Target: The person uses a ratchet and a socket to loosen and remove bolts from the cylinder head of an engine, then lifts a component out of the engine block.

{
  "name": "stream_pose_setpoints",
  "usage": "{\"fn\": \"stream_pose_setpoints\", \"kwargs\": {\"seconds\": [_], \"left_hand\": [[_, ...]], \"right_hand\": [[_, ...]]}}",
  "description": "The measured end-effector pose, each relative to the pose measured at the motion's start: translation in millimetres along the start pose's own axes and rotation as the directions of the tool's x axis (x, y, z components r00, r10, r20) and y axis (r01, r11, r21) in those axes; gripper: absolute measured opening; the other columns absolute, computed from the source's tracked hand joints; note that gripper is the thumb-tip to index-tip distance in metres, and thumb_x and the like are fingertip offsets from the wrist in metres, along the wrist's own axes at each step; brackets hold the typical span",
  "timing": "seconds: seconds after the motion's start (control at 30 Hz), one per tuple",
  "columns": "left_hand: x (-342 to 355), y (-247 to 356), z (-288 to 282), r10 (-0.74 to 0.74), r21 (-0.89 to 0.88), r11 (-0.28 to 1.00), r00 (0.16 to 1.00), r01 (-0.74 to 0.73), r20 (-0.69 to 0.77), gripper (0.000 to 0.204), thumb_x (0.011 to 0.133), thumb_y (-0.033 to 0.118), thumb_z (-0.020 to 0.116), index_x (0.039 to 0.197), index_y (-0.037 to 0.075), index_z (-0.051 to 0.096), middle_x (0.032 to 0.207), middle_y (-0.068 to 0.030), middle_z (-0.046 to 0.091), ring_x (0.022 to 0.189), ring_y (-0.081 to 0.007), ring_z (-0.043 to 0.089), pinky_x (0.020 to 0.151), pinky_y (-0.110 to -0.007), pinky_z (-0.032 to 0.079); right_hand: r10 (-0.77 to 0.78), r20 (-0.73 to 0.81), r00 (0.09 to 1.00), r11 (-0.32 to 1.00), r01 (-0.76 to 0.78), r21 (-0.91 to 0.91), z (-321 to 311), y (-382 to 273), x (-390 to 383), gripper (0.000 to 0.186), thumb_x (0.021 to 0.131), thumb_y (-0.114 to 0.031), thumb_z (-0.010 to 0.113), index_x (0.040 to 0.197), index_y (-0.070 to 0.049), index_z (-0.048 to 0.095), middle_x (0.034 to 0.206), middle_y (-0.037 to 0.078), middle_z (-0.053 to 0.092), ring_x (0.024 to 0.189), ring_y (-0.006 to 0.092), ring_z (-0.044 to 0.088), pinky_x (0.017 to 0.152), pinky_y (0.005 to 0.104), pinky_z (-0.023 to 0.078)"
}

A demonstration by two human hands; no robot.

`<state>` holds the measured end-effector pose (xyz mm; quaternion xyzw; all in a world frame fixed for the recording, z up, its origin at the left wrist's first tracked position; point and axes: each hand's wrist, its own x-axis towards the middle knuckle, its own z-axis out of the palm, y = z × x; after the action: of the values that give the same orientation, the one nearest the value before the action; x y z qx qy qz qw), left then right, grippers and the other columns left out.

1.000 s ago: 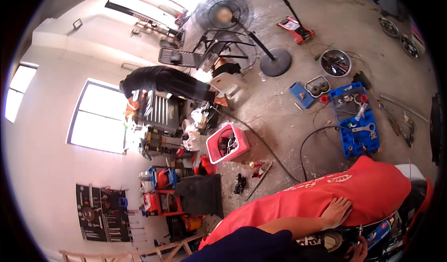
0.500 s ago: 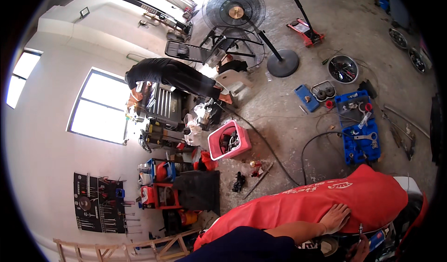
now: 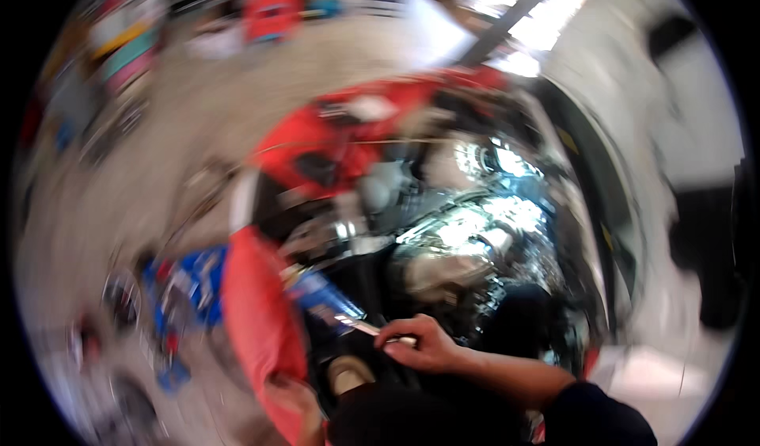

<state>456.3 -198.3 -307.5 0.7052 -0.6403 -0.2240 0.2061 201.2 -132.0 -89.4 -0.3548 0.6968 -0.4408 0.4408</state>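
My right hand (image 3: pixel 419 344) reaches in from the lower right, its fingers wrapped round a slim shiny metal hand tool (image 3: pixel 358 324). The tool points up and left; blur hides its exact kind. Just beyond its tip lies a blue can (image 3: pixel 328 295) inside an open engine bay. A metal engine (image 3: pixel 451 264) fills much of the bay, brightly lit and smeared by motion. To the left hangs a red fender cover (image 3: pixel 257 311). A blurred skin-coloured patch at its lower end seems to be my left hand (image 3: pixel 294 405); its fingers cannot be made out.
A blue tool case (image 3: pixel 194 283) lies on the floor (image 3: pixel 214 89) left of the vehicle, with a round metal bowl (image 3: pixel 121 297) beside it. A dark windshield edge (image 3: pixel 590 169) runs along the right. A red object (image 3: pixel 273 6) stands far off at the top.
My view has swung right, from the workshop floor and wall to the engine bay. The right hand, still with the metal tool, now shows more fully. The left hand has become blurred.
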Motion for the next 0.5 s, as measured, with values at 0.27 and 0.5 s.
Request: {"fn": "stream_pose_setpoints", "kwargs": {"seconds": [0.27,0.5], "left_hand": [[40,55,63,0.289,0.004,0.955,0.937,-0.296,0.194,0.034,0.099,0.022,0.052,0.113,-0.008,0.057,0.111,-0.0278,0.060,0.102,-0.0398,0.057,0.095,-0.045,0.045],[92,92,92,0.384,0.091,0.910,0.903,-0.406,0.192,0.034,0.097,0.026,0.058,0.113,-0.004,0.059,0.110,-0.0244,0.061,0.100,-0.0361,0.058,0.094,-0.044,0.046]], "right_hand": [[-0.280,-0.680,0.678,0.960,0.202,-0.193,-184,-41,-221,0.015,0.084,-0.006,0.064,0.095,0.002,0.070,0.086,0.011,0.070,0.072,0.0141,0.065,0.065,0.0276,0.050],[-0.063,-0.918,0.392,0.896,-0.382,-0.225,-274,12,-328,0.031,0.084,-0.015,0.072,0.111,-0.001,0.065,0.087,0.003,0.065,0.076,0.0065,0.056,0.068,0.0214,0.044]]}}
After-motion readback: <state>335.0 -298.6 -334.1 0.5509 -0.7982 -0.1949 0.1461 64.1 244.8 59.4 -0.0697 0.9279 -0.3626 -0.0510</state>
